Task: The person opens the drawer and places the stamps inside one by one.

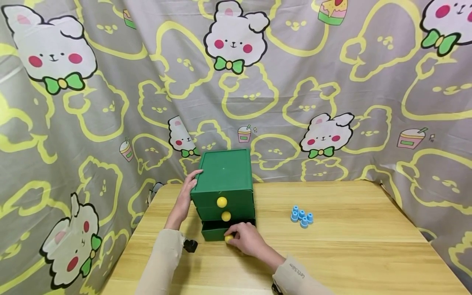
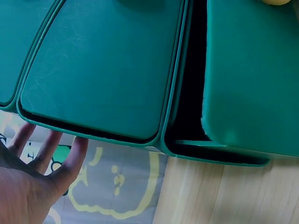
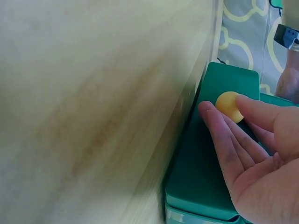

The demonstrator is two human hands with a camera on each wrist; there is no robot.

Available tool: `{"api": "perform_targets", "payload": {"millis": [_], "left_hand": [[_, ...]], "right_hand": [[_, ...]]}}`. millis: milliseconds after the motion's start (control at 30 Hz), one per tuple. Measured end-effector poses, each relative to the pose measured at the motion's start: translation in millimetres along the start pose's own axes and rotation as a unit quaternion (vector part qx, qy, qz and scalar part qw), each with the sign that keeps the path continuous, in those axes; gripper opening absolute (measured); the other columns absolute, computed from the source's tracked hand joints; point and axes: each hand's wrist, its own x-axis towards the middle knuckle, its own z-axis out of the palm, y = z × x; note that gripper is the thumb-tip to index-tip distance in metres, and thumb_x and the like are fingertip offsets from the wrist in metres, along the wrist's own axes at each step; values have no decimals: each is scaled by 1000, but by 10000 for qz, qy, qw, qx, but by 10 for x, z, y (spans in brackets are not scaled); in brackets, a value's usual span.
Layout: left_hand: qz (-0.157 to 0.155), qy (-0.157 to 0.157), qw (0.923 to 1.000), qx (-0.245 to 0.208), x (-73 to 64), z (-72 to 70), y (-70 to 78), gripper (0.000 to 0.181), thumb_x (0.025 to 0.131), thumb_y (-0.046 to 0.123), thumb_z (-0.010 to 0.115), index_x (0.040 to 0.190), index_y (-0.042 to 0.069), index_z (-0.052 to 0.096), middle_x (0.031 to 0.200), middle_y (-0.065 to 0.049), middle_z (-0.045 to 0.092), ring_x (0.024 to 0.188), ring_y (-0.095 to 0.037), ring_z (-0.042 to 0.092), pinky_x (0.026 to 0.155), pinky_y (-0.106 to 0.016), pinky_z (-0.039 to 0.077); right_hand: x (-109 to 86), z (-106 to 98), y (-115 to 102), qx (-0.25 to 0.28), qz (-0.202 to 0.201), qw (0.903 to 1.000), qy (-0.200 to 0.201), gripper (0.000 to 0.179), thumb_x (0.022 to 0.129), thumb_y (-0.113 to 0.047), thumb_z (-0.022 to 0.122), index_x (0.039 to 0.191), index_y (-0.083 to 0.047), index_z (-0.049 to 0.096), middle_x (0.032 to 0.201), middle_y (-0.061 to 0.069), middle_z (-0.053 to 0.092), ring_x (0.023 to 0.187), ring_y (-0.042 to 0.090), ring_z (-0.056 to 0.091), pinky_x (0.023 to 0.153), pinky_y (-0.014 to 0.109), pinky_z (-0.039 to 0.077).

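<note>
A green three-drawer cabinet (image 1: 223, 170) stands on the table with a round yellow knob on each drawer. Its bottom drawer (image 1: 212, 234) is pulled partway out, with a dark gap behind the drawer front in the left wrist view. My right hand (image 1: 248, 238) holds that drawer's yellow knob (image 3: 227, 106) between thumb and fingers. On the cabinet's left side rests my left hand (image 1: 184, 198), its fingers (image 2: 72, 161) extended against the side wall. The top knob (image 1: 221, 202) and middle knob (image 1: 225, 216) sit on closed drawers.
Several small light-blue cup-shaped pieces (image 1: 301, 215) are grouped on the wooden table (image 1: 343, 250), right of the cabinet. A patterned curtain (image 1: 280, 98) hangs behind the table and along its sides.
</note>
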Motion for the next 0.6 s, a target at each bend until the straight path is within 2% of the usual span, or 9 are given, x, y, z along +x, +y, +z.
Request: {"api": "perform_targets", "payload": {"millis": [133, 367, 467, 600], "left_hand": [[-6, -8, 10000, -30, 5, 1, -1, 50, 110, 41, 34, 157, 24, 40, 171, -5, 17, 159, -35, 8, 120, -72, 5], [-3, 27, 10000, -88, -4, -8, -7, 49, 110, 41, 34, 156, 26, 41, 170, -4, 19, 158, -35, 12, 120, -71, 7], [-12, 32, 9999, -120, -4, -8, -6, 49, 110, 42, 34, 156, 26, 41, 170, -4, 19, 157, -35, 14, 120, -70, 9], [-37, 11, 9999, -142, -2, -7, -3, 49, 110, 43, 34, 156, 27, 41, 169, -4, 19, 157, -35, 15, 120, -69, 12]], "right_hand": [[-33, 11, -13, -31, 16, 10000, -38, 17, 89, -9, 81, 106, -13, 82, 91, -2, 78, 61, -4, 58, 64, 19, 49], [-82, 22, -38, -116, 50, 9999, -102, 17, 89, -13, 81, 106, -15, 82, 78, -10, 74, 59, -5, 58, 78, 25, 46], [-101, 19, -55, -72, 58, 9999, -127, 18, 89, -13, 81, 107, -15, 82, 76, -10, 73, 60, -5, 58, 77, 25, 45], [-128, 16, -76, 112, 64, 9998, -151, 18, 89, -10, 80, 107, -13, 82, 79, -6, 75, 59, -3, 58, 63, 20, 47]]}}
